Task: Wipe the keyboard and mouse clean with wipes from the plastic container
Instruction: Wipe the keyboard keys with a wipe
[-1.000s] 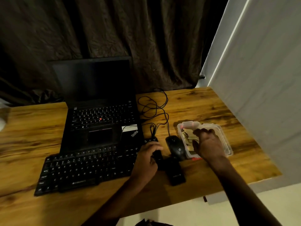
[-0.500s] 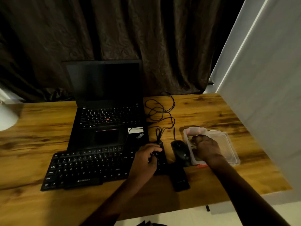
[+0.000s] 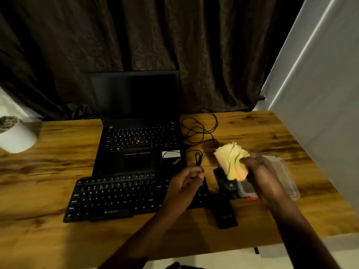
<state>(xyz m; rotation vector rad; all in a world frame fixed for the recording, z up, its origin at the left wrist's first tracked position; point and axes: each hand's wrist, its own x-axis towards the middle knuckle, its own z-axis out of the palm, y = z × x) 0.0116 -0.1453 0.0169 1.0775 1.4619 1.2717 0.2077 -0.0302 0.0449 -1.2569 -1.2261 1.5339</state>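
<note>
Right of centre, the right hand (image 3: 260,171) grips a yellow wipe (image 3: 231,162) above the mouse (image 3: 228,186), beside the container (image 3: 287,177). The left hand (image 3: 184,183) hovers curled over the keyboard's (image 3: 116,197) right end; whether it holds anything is unclear.

One keyboard (image 3: 116,197), one mouse (image 3: 229,186), one wipe (image 3: 231,162)

Dim room. A dark brown creased curtain (image 3: 174,45) hangs across the whole back, behind a wooden table (image 3: 58,166) with heavy dark grain. Pale grey wall (image 3: 320,94) at right, with a thin bright strip of light along its edge; pale floor (image 3: 233,261) below the table's near edge.
</note>
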